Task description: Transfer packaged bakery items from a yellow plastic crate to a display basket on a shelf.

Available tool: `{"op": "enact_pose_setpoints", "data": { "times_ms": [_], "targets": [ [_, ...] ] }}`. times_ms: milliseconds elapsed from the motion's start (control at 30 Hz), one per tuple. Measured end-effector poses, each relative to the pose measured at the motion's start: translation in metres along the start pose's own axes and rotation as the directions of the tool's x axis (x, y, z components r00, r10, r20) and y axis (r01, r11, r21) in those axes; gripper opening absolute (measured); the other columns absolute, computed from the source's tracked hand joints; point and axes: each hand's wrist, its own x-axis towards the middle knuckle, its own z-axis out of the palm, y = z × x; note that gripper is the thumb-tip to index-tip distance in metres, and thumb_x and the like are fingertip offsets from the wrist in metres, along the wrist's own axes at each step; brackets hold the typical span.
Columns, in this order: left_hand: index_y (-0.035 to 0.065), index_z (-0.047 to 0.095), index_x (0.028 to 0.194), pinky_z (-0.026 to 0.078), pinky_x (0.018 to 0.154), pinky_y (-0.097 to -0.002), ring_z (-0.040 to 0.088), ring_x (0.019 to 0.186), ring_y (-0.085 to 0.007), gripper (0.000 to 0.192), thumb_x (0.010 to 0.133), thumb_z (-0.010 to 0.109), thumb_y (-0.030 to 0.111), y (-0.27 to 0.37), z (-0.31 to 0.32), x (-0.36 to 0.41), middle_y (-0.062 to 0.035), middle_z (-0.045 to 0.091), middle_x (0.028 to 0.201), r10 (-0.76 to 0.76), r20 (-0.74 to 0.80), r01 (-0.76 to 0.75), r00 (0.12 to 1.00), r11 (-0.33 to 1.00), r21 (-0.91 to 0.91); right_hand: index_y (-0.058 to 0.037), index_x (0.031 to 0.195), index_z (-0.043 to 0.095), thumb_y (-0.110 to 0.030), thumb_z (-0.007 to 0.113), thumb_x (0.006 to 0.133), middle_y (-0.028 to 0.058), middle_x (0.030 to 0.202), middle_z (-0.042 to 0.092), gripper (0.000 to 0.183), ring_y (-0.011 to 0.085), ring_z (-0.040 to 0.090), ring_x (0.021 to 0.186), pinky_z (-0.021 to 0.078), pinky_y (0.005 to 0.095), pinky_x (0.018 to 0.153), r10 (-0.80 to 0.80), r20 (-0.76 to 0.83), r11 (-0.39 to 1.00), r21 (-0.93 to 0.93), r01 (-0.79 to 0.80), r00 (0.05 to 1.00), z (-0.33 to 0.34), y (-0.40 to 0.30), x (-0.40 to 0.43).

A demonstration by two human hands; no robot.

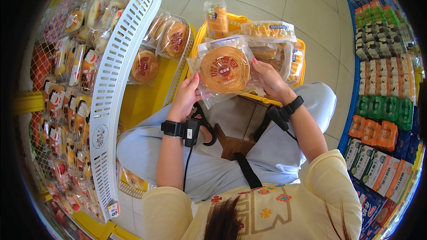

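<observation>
A round packaged bread in a clear plastic wrapper (225, 70) is held up between both hands, above the near side of a yellow plastic basket (302, 51). My left hand (186, 96) grips the wrapper's left edge, thumb on top. My right hand (269, 79) pinches the right edge of the same wrapper. Behind it, the basket holds several long packaged breads; one pack (216, 19) stands upright at the back, and another (268, 30) lies across the rim. Similar round packaged breads (174, 40) sit on the lower yellow shelf to the left.
A white slotted shelf guard (110, 63) curves along the left, in front of many wrapped breads (56, 103). A yellow shelf surface (141, 106) lies beneath it. Stacked drink packs (383, 76) line the right. A small wooden stool (233, 146) shows between the knees.
</observation>
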Motion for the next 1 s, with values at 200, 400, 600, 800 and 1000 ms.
{"op": "enact_pose_setpoints", "data": {
  "times_ms": [200,400,600,800,1000],
  "targets": [
    [0.0019,0.048,0.111,0.053,0.074,-0.0365,0.063,0.086,-0.0227,0.033,0.095,0.038,0.029,0.004,0.001,-0.001,-0.0092,0.06,0.101,0.013,0.0,-0.013,1.0,1.0,-0.02,-0.0033,0.118,0.048,-0.032,0.039,0.094,0.0054,0.111,0.056,0.038,0.0144,0.054,0.099,0.0467,0.0327,0.081,-0.032,0.008,0.999,0.032,0.032,0.999,-0.003,0.003,0.005],
    [0.0027,0.046,0.11,0.052,0.078,-0.04,0.063,0.085,-0.0234,0.029,0.095,0.037,0.025,0.008,-0.011,-0.001,-0.0101,0.058,0.103,-0.027,-0.034,0.03,0.999,0.996,0.085,-0.0007,0.114,0.053,-0.025,0.048,0.092,0.0062,0.103,0.06,0.033,0.0135,0.057,0.093,0.0475,0.0292,0.08,-0.097,-0.065,0.995,-0.013,0.096,0.993,0.003,-0.003,0.003],
    [0.0018,0.048,0.113,0.054,0.072,-0.0351,0.063,0.084,-0.0201,0.029,0.095,0.039,0.023,0.012,-0.017,-0.001,-0.0092,0.059,0.1,0.074,-0.071,-0.067,0.995,0.993,0.097,-0.003,0.12,0.051,-0.019,0.049,0.091,0.0069,0.108,0.059,0.033,0.015,0.057,0.098,0.0461,0.0288,0.084,-0.105,-0.096,0.989,-0.111,0.094,0.99,0.003,-0.008,0.001],
    [0.0017,0.044,0.122,0.053,0.076,-0.0349,0.06,0.086,-0.0185,0.032,0.095,0.037,0.019,0.023,-0.033,-0.004,-0.0099,0.056,0.108,0.225,-0.224,-0.213,0.948,0.974,0.076,-0.0055,0.125,0.045,-0.015,0.048,0.091,0.0076,0.12,0.053,0.036,0.0173,0.053,0.108,0.0434,0.0291,0.089,-0.108,-0.022,0.993,-0.055,0.106,0.994,0.0,-0.011,-0.002],
    [0.0065,0.043,0.124,0.041,0.094,-0.0405,0.052,0.106,-0.0229,0.031,0.096,0.034,0.017,0.044,-0.074,-0.013,-0.0103,0.05,0.122,0.357,-0.455,-0.413,0.816,0.91,-0.027,-0.0066,0.125,0.046,-0.015,0.049,0.09,0.0078,0.122,0.052,0.036,0.0176,0.052,0.108,0.0425,0.0295,0.09,-0.108,-0.02,0.992,-0.063,0.106,0.994,-0.001,-0.01,-0.003]
  ]
}}
